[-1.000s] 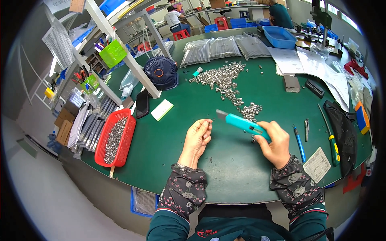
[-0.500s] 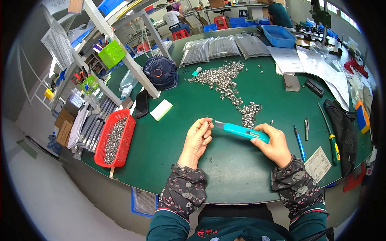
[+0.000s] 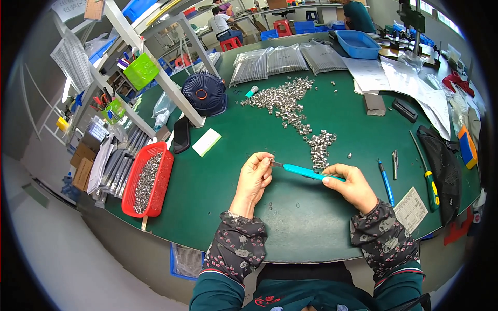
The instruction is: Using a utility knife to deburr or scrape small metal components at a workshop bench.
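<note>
My right hand [image 3: 353,187] is closed around a teal utility knife [image 3: 303,171], whose blade points left toward my other hand. My left hand [image 3: 254,179] pinches a small metal ring [image 3: 272,161], mostly covered by the fingertips, and the blade tip meets it there. Beyond the knife, a heap of small shiny metal rings [image 3: 282,101] spreads over the green table [image 3: 233,132], with a smaller cluster [image 3: 320,147] nearer to me. To the left, a red plastic basket [image 3: 167,171] holds many more small metal pieces [image 3: 148,181].
A black fan [image 3: 205,93], a phone [image 3: 182,135] and a pad of paper slips [image 3: 207,142] lie left of the heap. Bagged rods [image 3: 288,59] lie at the back. On the right are a blue pen [image 3: 386,182], a screwdriver [image 3: 430,189] and a black pouch [image 3: 440,171].
The knife has turned in my right hand, so its narrow edge now shows instead of its broad side. Its blade has come closer to the left fingertips.
</note>
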A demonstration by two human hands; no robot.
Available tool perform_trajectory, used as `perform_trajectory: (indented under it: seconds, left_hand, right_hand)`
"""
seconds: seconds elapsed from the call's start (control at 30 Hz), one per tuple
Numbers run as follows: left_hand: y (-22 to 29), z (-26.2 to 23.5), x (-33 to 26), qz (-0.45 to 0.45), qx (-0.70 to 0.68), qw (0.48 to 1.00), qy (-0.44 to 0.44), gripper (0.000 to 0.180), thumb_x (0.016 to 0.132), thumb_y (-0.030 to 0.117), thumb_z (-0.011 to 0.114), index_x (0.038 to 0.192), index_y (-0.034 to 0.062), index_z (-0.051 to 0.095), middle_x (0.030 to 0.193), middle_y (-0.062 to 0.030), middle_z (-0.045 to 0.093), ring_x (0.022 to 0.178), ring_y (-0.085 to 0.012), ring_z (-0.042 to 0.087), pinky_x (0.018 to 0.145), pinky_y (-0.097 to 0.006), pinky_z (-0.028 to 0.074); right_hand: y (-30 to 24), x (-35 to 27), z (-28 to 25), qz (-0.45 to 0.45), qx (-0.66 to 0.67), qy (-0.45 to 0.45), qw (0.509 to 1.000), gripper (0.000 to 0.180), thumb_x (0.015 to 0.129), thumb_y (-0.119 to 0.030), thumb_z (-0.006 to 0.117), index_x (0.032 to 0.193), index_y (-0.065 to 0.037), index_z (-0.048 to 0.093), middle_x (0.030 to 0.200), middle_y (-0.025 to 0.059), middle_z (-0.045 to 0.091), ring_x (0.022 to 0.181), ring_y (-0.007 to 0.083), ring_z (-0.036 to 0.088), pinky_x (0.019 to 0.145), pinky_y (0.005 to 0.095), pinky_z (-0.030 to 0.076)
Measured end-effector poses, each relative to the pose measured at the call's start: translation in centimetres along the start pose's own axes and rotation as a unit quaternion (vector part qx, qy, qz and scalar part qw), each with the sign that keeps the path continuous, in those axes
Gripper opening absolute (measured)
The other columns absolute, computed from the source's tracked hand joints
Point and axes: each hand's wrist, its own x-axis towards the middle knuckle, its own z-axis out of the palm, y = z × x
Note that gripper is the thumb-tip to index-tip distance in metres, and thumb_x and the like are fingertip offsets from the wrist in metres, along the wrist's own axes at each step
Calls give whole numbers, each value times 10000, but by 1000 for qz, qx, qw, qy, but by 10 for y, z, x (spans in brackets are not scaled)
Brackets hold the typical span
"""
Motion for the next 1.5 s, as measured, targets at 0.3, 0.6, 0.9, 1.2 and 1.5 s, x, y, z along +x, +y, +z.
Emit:
perform_trajectory:
  seconds: [0.3,0.6,0.9,1.2,1.5]
  left_hand:
    - [0,0,-1,-35,45,998,37,118,872,138,505,916,33,535,748,-20,504,496,-23,349,363,-141,247]
    - [2,1,-1,-35,-26,998,35,109,875,108,488,943,32,526,810,-47,532,506,-27,357,365,-140,256]
    - [0,-2,1,-19,-14,999,44,157,847,50,511,1001,28,529,857,-48,541,513,-23,352,378,-138,268]
    - [2,3,0,14,61,997,41,157,836,40,525,991,22,538,842,-20,531,511,-7,339,392,-138,267]
    - [2,4,-2,38,199,979,31,147,827,54,545,969,21,562,726,37,485,489,6,318,386,-146,233]
  right_hand:
    - [-17,-9,8,-237,-313,145,908,276,662,-142,677,900,-48,573,747,105,555,640,290,561,539,338,439]
    - [-6,-2,7,-216,-181,185,941,270,681,-137,669,908,-25,575,824,127,597,696,275,588,596,322,456]
    - [-1,0,2,-65,-41,79,994,252,737,-167,637,917,2,588,756,107,625,688,158,599,626,286,454]
    - [3,1,1,-32,-15,40,999,276,740,-185,643,925,15,598,751,94,633,698,137,594,656,268,450]
    - [0,1,-3,-37,-95,57,993,274,701,-175,662,912,-11,602,756,118,613,692,185,600,604,288,450]
